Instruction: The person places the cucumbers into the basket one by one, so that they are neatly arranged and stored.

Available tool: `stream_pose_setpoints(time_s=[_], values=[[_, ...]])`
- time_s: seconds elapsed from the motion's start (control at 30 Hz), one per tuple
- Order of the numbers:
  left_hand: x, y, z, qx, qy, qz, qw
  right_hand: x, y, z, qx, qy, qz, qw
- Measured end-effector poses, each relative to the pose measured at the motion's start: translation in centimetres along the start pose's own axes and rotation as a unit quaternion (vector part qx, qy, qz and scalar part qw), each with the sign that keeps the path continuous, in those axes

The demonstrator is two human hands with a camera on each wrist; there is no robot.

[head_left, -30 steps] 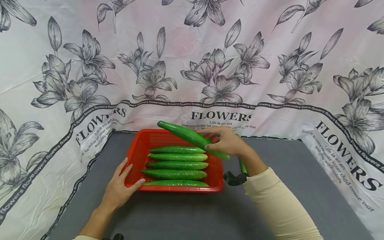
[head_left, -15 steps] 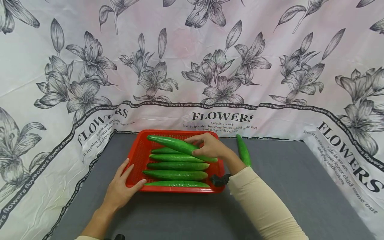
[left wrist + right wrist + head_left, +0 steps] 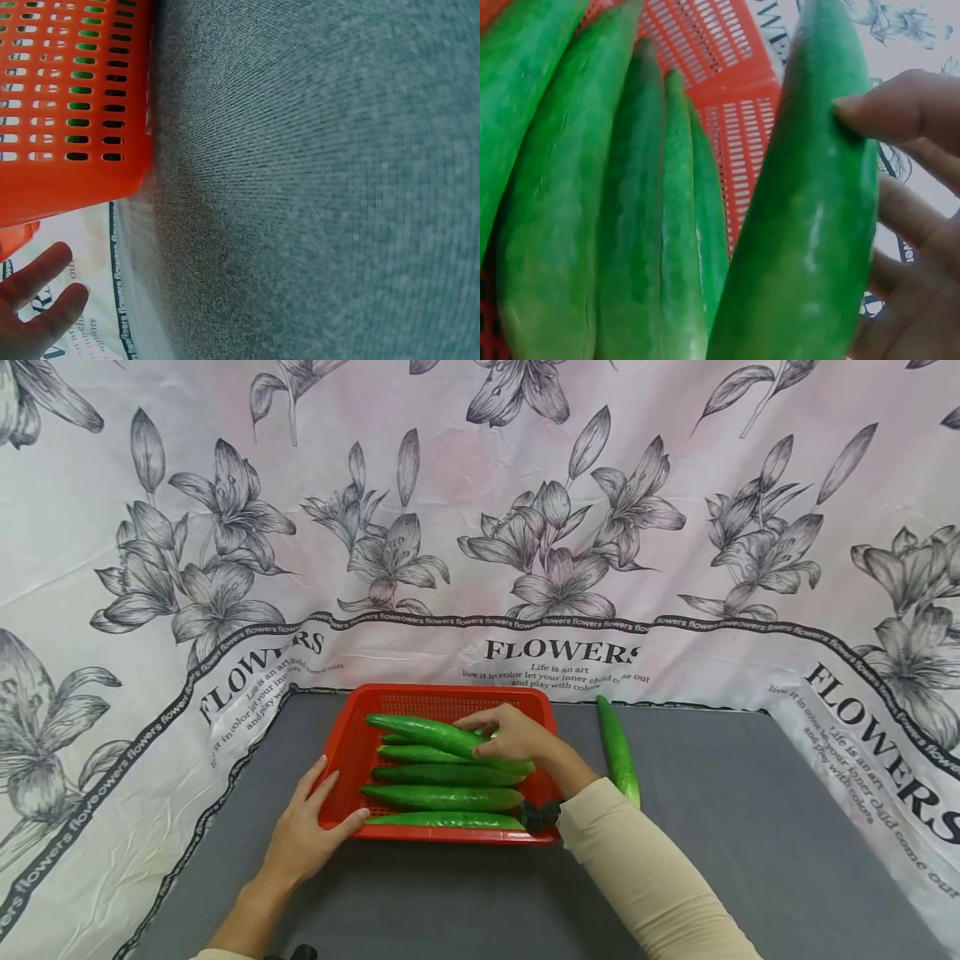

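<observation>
My right hand (image 3: 517, 735) holds a green cucumber (image 3: 420, 732) between thumb and fingers, low over the far part of a red plastic basket (image 3: 442, 833). In the right wrist view the held cucumber (image 3: 795, 225) fills the middle, with the thumb pressed on its side. Several more cucumbers (image 3: 442, 797) lie side by side in the basket, and the held one overlaps the farther ones in the head view. At the basket's front left corner is my left hand (image 3: 303, 835), fingers spread and thumb at the rim. The left wrist view shows two of its fingers (image 3: 52, 307) extended beside the basket.
One more cucumber (image 3: 618, 752) lies on the grey table cover (image 3: 750, 827) to the right of the basket, partly behind the right sleeve (image 3: 637, 868). A white cloth printed with flowers (image 3: 480, 527) hangs behind the table and along both sides.
My right hand has moved left and down with its cucumber, from above the basket's right edge to low inside it. The cucumber on the table has come into fuller view. The left hand stays put.
</observation>
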State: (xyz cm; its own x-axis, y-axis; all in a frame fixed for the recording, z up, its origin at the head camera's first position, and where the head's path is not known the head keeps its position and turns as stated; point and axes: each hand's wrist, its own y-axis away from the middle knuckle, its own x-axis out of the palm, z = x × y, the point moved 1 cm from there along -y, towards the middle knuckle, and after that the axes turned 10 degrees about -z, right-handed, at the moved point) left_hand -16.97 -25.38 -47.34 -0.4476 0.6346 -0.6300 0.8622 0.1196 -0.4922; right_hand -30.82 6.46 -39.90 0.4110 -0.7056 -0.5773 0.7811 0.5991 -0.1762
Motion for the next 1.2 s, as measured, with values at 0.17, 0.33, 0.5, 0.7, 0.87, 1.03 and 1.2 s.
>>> stream_pose_setpoints(time_s=[0.17, 0.33, 0.5, 0.7, 0.87, 1.03, 1.2], values=[[0.0, -0.1, -0.2, -0.004, 0.003, 0.005, 1.0, 0.5, -0.2, -0.5, 0.004, 0.006, 0.023, 0.9997], [-0.1, -0.1, -0.3, -0.001, 0.004, 0.003, 1.0, 0.8, -0.5, -0.6, 0.008, 0.037, 0.057, 0.9976], [-0.1, -0.2, -0.3, 0.003, 0.002, 0.0, 1.0, 1.3, -0.9, -0.5, 0.011, 0.083, 0.088, 0.9925], [-0.1, -0.2, -0.2, 0.006, 0.003, -0.002, 1.0, 2.0, -1.3, -0.4, 0.019, 0.142, 0.119, 0.9825], [-0.1, -0.1, -0.1, 0.0, 0.004, 0.003, 1.0, 2.6, -1.4, -0.4, 0.039, 0.16, 0.141, 0.9763], [0.0, 0.0, 0.1, -0.006, 0.002, 0.009, 0.9999, 2.9, -1.4, -0.1, 0.041, 0.166, 0.144, 0.9747], [0.0, 0.0, 0.1, -0.007, 0.001, 0.014, 0.9999, 2.6, -1.4, 0.1, 0.06, 0.15, 0.136, 0.9773]])
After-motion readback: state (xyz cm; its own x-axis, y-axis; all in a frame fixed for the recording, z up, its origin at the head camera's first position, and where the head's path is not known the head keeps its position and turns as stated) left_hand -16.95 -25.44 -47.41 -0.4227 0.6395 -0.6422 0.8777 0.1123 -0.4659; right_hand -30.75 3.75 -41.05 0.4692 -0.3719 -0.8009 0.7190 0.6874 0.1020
